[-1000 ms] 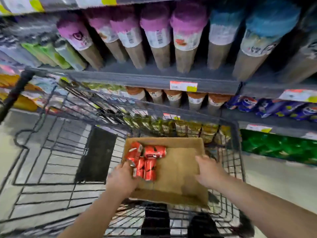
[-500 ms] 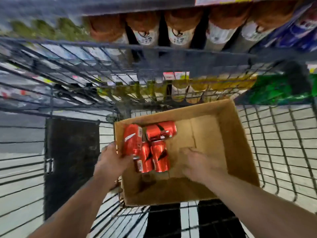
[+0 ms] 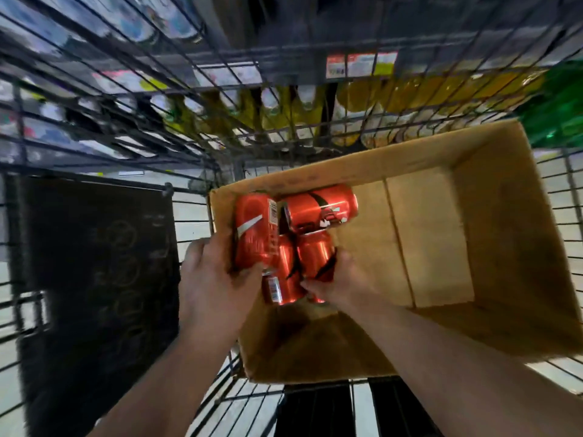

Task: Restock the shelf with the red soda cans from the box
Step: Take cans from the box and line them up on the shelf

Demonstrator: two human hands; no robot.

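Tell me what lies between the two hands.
In the head view, the middle can lies between them. The left hand grips the left can, and the right hand grips the right can.

Cardboard box (image 3: 492,234) sits in a wire cart (image 3: 94,89). Four red cans are bunched at its left end.

Your left hand (image 3: 214,285) grips the striped can (image 3: 255,228), its top pointing away from you. Your right hand (image 3: 340,285) curls round the right-hand can (image 3: 315,253), which touches the middle can (image 3: 285,279) beside it. The crosswise can (image 3: 321,209) lies just beyond both.

A black panel (image 3: 94,263) lies on the cart's left. Yellow bottles (image 3: 394,99) show blurred through the wire, under a price tag (image 3: 361,65).
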